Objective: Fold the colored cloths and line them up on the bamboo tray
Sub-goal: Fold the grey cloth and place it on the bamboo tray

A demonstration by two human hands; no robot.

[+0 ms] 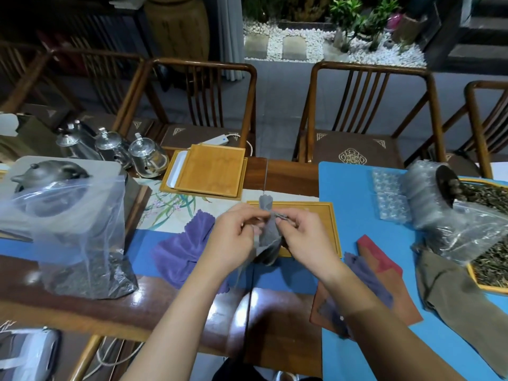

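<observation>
My left hand and my right hand both pinch a grey cloth that hangs bunched between them, above the bamboo tray. The hands hide most of the tray. A purple cloth lies crumpled on the table left of the tray. To the right, under my right forearm, lie a bluish-purple cloth, a red-brown cloth and an olive cloth.
A second bamboo tray sits further back on a white tray. Glass teapots stand back left. A plastic bag covers a grey box at the left. Bubble wrap and a tray of dried leaves fill the right.
</observation>
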